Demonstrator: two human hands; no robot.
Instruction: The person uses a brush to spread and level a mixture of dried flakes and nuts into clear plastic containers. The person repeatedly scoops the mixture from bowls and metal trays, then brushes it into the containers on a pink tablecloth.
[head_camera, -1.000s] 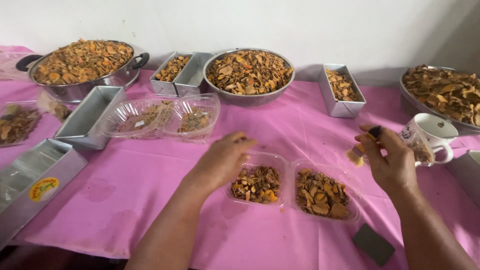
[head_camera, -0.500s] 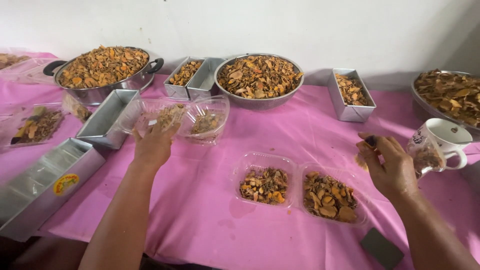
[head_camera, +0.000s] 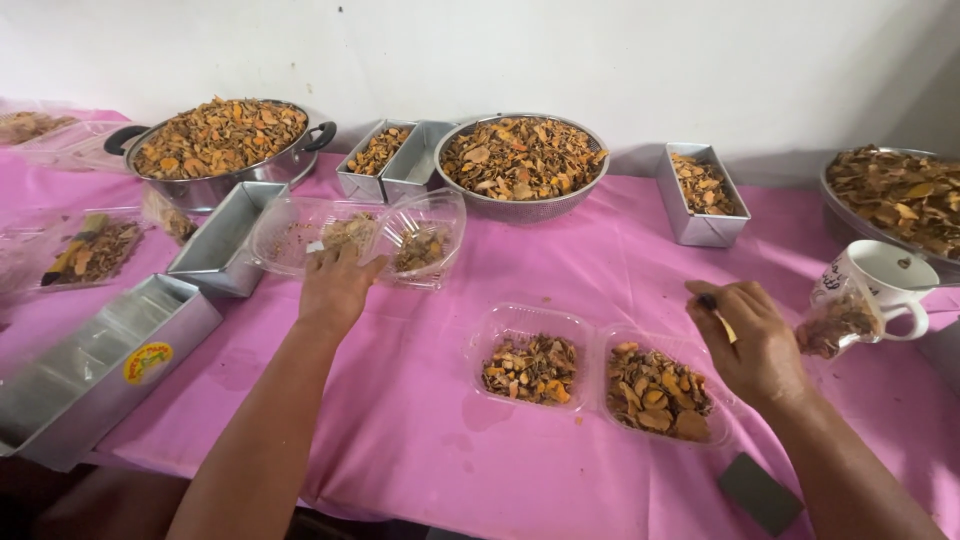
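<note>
My left hand (head_camera: 338, 285) reaches over the pink tablecloth (head_camera: 420, 440) and grips the near edge of a stack of clear plastic clamshell trays (head_camera: 400, 235) holding dried herb bits. My right hand (head_camera: 752, 342) hovers at the right, fingers pinched on a small dark and yellow piece. Just below and left of it lies an open two-part clear tray (head_camera: 598, 372), both halves filled with brown and orange dried pieces.
A handled pot (head_camera: 222, 150), a metal bowl (head_camera: 523, 165) and several rectangular metal tins (head_camera: 700, 195) of dried pieces line the back. A white mug (head_camera: 885, 285) stands right, a long metal tin (head_camera: 95, 365) left, a dark flat object (head_camera: 758, 492) near the front edge.
My left hand left the filled two-part tray, moved left and back, and took hold of the clear clamshell trays. My right hand stayed at the right, sinking slightly.
</note>
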